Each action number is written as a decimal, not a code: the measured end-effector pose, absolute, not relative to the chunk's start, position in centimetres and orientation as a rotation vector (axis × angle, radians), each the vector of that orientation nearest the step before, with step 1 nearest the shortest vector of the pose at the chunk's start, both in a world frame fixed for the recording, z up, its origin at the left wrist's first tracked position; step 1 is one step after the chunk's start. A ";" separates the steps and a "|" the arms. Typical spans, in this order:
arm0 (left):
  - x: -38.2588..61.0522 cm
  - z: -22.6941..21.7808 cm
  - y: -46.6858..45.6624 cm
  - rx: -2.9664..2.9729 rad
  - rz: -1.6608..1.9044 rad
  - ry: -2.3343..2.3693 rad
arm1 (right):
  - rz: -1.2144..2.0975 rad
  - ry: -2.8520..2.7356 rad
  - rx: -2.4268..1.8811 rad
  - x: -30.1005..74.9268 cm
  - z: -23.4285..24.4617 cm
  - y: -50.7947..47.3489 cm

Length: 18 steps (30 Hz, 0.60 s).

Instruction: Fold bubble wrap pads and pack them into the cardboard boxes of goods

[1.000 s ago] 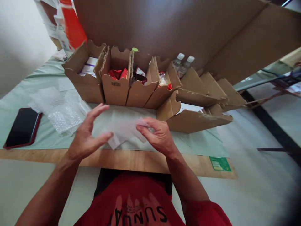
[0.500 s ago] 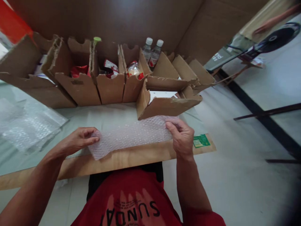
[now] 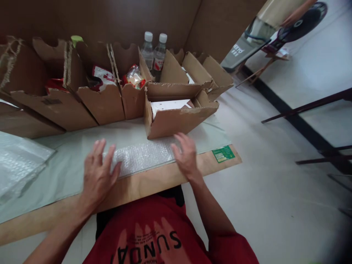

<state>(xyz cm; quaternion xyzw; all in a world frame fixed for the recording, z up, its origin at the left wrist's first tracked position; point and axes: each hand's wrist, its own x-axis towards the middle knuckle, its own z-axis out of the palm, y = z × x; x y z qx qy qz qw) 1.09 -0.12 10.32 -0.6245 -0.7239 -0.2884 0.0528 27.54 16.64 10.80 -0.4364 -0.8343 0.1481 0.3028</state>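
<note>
A strip of clear bubble wrap [image 3: 145, 157] lies along the front of the table, just behind its wooden edge. Over its left end is my left hand [image 3: 99, 170], fingers spread and holding nothing. My right hand [image 3: 184, 156] is at the strip's right end with fingers apart, also holding nothing; whether its fingertips touch the wrap I cannot tell. Right behind the strip stands a cardboard box [image 3: 178, 119] with a white item [image 3: 169, 105] inside.
Several open cardboard bins [image 3: 101, 104] stand in a row, with red packets [image 3: 134, 77] in some. Two white-capped bottles [image 3: 159, 55] stand behind. More bubble wrap [image 3: 22, 161] lies at left. A green label [image 3: 223, 154] marks the edge. At far right are a fan [image 3: 298, 24] and a person's arm [image 3: 298, 14].
Both hands have let go of the bubble wrap and opened. The strip, held up at its ends before, now lies flat on the table. The view has shifted to the right.
</note>
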 end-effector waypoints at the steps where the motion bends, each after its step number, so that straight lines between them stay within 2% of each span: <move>1: 2.1 10.0 0.1 -1.981 -0.885 -2.147 | 0.433 -2.346 -1.044 25.7 10.9 15.7; 4: 3.1 8.2 0.3 -2.210 -0.741 -2.130 | 0.544 -2.731 -0.674 20.2 10.2 13.1; 7: 1.8 7.1 -0.7 -2.259 -0.479 -2.266 | 0.550 -2.866 -0.607 18.4 8.7 12.1; 11: -0.3 7.6 -2.8 -2.185 -0.286 -2.431 | 0.448 -2.818 -0.928 23.5 7.2 13.3; 15: -0.5 8.0 -3.4 -2.161 -0.277 -2.483 | 0.335 -2.686 -1.286 30.0 7.1 14.8; 18: -0.6 8.0 -3.3 -2.199 -0.324 -2.490 | 0.324 -2.590 -1.354 32.3 7.6 15.7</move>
